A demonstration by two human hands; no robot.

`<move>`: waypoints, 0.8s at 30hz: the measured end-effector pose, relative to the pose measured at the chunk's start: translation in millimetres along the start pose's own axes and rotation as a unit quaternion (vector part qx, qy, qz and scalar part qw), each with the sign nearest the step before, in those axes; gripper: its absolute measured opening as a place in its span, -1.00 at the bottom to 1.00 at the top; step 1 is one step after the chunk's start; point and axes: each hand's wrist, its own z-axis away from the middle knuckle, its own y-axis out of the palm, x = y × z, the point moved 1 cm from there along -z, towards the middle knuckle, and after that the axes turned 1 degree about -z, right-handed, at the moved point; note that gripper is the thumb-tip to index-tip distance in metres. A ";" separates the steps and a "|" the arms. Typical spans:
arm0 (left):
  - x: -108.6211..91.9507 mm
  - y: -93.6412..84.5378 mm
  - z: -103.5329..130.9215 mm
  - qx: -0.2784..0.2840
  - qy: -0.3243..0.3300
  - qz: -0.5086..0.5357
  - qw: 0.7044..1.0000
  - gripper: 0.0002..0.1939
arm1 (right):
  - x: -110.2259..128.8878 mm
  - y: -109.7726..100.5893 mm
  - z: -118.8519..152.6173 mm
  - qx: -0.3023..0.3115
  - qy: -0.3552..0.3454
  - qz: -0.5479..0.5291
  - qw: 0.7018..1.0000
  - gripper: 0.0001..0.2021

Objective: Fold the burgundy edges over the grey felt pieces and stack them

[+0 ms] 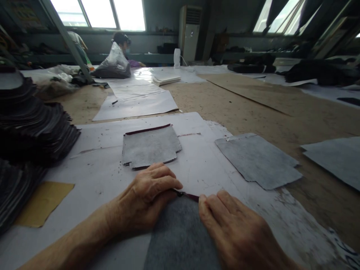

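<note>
A grey fabric piece (182,232) lies on the white paper in front of me, with a dark red strip along its far edge. My left hand (149,191) pinches that edge at its left end, thumb and fingers together. On the right end of the same edge, my right hand (230,221) has its fingers closed. Between the fingertips the edge looks folded over; a small dark bit there is too small to name. Just beyond my hands rests a stack of grey pieces (152,144) with a dark red far edge.
Tall stacks of dark fabric (36,120) stand at the left beside a tan card (45,202). Grey cut pieces (258,159) lie to the right. White sheets (135,105), a plastic bag (114,65) and a white bottle (177,58) are farther back. A person (122,41) sits behind the bag.
</note>
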 end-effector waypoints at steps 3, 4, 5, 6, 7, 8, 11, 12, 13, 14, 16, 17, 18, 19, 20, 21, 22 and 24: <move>1.3 -0.5 0.0 0.015 0.002 0.002 1.000 -0.78 | -0.5 1.3 0.5 -0.017 0.005 -0.011 1.000 -0.64; 2.1 -0.4 0.3 0.018 0.003 0.001 1.000 -0.77 | -1.0 1.6 0.7 -0.021 0.003 -0.012 1.000 -0.64; 3.1 -0.3 0.8 0.020 0.003 -0.002 1.000 -0.76 | -1.5 1.9 0.9 -0.021 0.001 -0.015 1.000 -0.64; 4.2 -0.2 1.5 0.022 0.003 -0.007 1.000 -0.76 | -2.1 2.1 1.1 -0.018 0.000 -0.018 1.000 -0.65; 5.3 -0.3 2.4 0.025 0.004 -0.011 1.000 -0.75 | -2.7 2.1 1.4 -0.015 0.000 -0.021 1.000 -0.65; 6.2 -0.5 3.4 0.029 0.008 -0.014 0.999 -0.74 | -3.3 1.9 1.6 -0.014 0.001 -0.023 1.000 -0.64; 7.9 -1.8 6.3 0.046 0.028 -0.025 0.998 -0.70 | -4.2 0.8 1.8 -0.010 0.001 -0.024 1.000 -0.63; 8.1 -2.3 7.0 0.053 0.036 -0.033 0.997 -0.69 | -4.1 0.5 1.7 -0.007 -0.004 -0.021 1.000 -0.63; 8.1 -2.8 7.5 0.059 0.043 -0.044 0.996 -0.68 | -3.9 0.3 1.6 -0.001 -0.010 -0.015 1.000 -0.63; 8.0 -3.2 7.8 0.065 0.051 -0.055 0.995 -0.68 | -3.6 0.2 1.5 0.005 -0.018 -0.008 1.000 -0.62; 7.7 -3.7 7.5 0.075 0.069 -0.074 0.992 -0.67 | -3.2 0.3 1.4 0.018 -0.028 0.002 0.999 -0.61; 7.6 -3.7 7.0 0.077 0.077 -0.079 0.991 -0.68 | -3.3 0.4 1.4 0.022 -0.026 0.002 0.999 -0.61; 7.7 -3.7 6.3 0.079 0.083 -0.082 0.990 -0.69 | -3.5 0.5 1.3 0.025 -0.023 -0.002 0.999 -0.60; 7.7 -3.6 5.5 0.080 0.086 -0.082 0.990 -0.70 | -4.0 0.8 1.1 0.031 -0.016 -0.010 0.999 -0.60; 7.8 -3.5 4.7 0.080 0.090 -0.083 0.989 -0.71 | -4.6 1.1 0.7 0.034 -0.010 -0.020 0.999 -0.60; 7.9 -3.4 3.9 0.081 0.093 -0.084 0.989 -0.72 | -5.2 1.5 0.3 0.038 -0.005 -0.030 0.999 -0.60; 7.9 -3.4 3.3 0.080 0.096 -0.085 0.988 -0.73 | -5.9 1.8 -0.3 0.041 -0.003 -0.038 0.998 -0.60; 7.8 -3.6 2.5 0.081 0.107 -0.091 0.987 -0.75 | -7.2 2.3 -1.3 0.049 -0.004 -0.048 0.998 -0.60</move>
